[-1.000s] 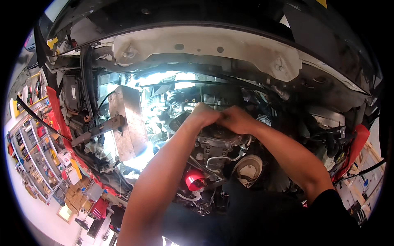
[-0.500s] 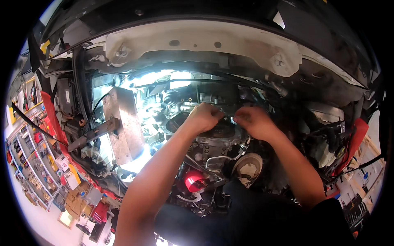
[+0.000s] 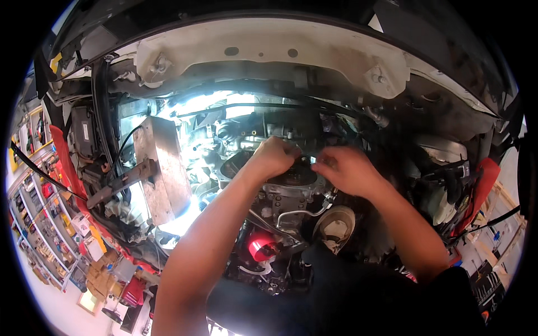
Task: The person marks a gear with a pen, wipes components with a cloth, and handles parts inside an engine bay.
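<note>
Both arms reach into an engine bay, over the dark open top of the engine. My left hand hangs above its left part, thumb and fingertips drawn together; what they pinch, if anything, is hidden. Just to the right, my right hand has its fingers curled in a pinch. A small bright piece shows at those fingertips, too small to name. A gap separates the two hands. Below them sit a bent metal pipe, a red round part and a pale round housing.
A wooden board with a metal bar stands left of the engine beside a glaring light. Red covers drape the left fender and right fender. The raised hood's pale panel hangs overhead. Shelves stand far left.
The whole view has shifted slightly, so the engine bay sits a little further left and up. My hands remain over the engine top, fingers still pinched, with only small finger movement.
</note>
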Demonstrator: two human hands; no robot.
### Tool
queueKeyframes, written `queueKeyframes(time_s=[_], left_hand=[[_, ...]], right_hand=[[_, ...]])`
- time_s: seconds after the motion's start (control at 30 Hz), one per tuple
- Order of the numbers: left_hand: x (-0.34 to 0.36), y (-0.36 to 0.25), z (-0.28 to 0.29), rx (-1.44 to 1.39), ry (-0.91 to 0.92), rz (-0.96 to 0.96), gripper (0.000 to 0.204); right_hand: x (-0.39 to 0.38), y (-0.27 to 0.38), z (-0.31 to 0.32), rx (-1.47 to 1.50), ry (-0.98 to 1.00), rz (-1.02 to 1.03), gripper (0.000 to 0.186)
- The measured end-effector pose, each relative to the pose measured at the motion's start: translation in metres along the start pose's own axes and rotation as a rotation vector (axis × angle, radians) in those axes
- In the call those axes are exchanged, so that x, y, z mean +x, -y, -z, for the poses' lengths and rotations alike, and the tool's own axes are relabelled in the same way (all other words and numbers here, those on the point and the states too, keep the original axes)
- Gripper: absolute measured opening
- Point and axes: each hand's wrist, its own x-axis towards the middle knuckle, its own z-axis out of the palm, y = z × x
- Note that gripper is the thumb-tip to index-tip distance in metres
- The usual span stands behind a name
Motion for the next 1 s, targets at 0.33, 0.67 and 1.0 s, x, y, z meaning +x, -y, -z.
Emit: queueKeyframes(time_s=[0.33,0.67,1.0], left_hand=[[0.014,0.013,-0.005,-0.104,0.006,-0.104,0.030],[-0.052,-0.043,0.020,-1.104,-0.079,-0.022,0.033],[-0.107,-0.076,0.028,-1.089,-0.328,-0.490,0.032]], right_hand=[[0.038,-0.029,-0.014,0.604,0.137,-0.147,0.021],[0.027,0.036,-0.033,0.361,-0.539,0.409,0.028],[0.019,0.085,-0.003,0.406,-0.484,0.554,0.041]])
